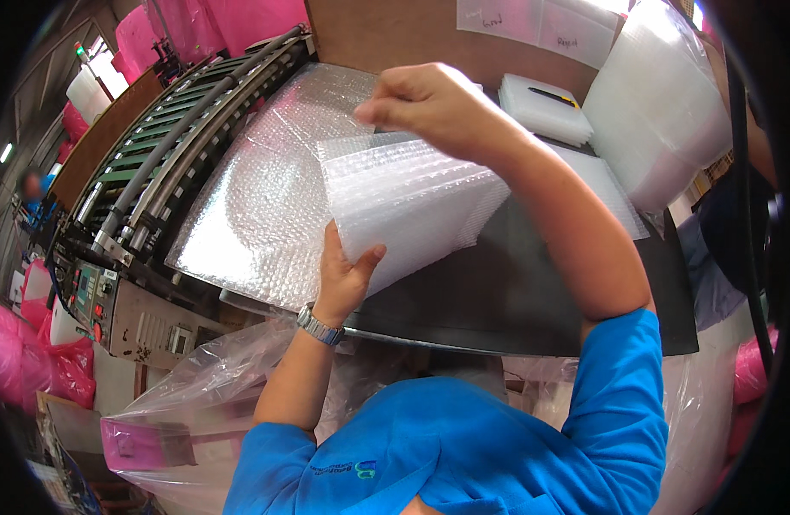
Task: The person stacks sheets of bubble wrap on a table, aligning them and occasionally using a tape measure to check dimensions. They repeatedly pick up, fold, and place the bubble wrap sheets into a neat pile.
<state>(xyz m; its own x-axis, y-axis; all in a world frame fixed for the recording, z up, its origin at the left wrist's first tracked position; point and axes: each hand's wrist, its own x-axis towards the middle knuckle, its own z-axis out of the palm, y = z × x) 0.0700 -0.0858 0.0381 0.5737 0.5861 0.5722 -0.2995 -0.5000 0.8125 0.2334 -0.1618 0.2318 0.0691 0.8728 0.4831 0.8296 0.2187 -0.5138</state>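
Observation:
My left hand (343, 273) grips the near left corner of a stack of clear bubble-wrap bags (412, 206), its thumb apart on the near side and some fingers hidden behind the sheets. The stack is tilted up over the table, its layered edges showing at the top. Above the stack's far edge is my right hand (429, 103), fingers curled in; whatever they may hold is hidden. To the left, partly under the held stack, lies a wide shiny bubble-wrap sheet (249, 197).
A roller conveyor (172, 137) with a control box (99, 300) stands left of the dark table (532, 292). Further right, a cutter (553, 97) rests on a stack of white bags (541, 116), beside a large wrapped bundle (656, 103). A board (386, 34) rises behind.

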